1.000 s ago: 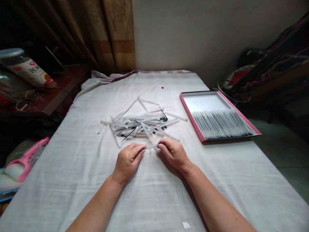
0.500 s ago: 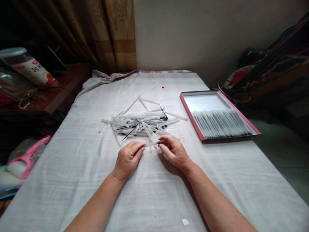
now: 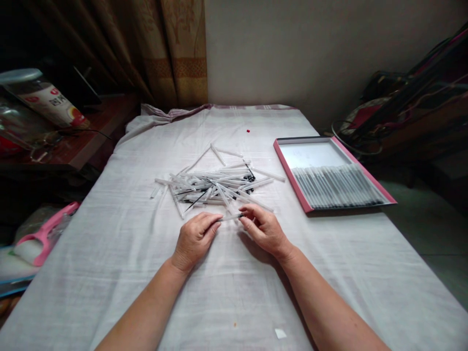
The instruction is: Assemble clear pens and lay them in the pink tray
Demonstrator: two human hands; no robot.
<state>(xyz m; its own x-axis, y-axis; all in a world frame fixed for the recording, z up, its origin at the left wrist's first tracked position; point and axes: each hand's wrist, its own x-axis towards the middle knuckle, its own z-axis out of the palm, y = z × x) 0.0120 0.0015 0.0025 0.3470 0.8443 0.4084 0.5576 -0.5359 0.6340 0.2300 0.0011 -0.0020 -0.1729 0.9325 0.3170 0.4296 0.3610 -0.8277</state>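
Between my two hands lies a slim pen (image 3: 229, 217) with a translucent barrel and a black end. My left hand (image 3: 197, 239) pinches its left end between thumb and fingers. At the black right end, the thumb and fingertips of my right hand (image 3: 263, 229) close on it. Just beyond the hands spreads a loose pile of pen parts (image 3: 215, 185): clear barrels, thin black refills and small black pieces. To the right, a shallow pink-edged box (image 3: 290, 183) holds a row of similar pens (image 3: 336, 185) side by side.
A white cloth (image 3: 146, 287) covers the table. A small red piece (image 3: 248, 130) lies toward the back, and a white scrap (image 3: 280, 333) near the front. On the left are a side table with jars (image 3: 58, 105) and a pink-handled item (image 3: 46, 236).
Both hands keep their hold on the pen with hardly any movement. The whole view has shifted very slightly.
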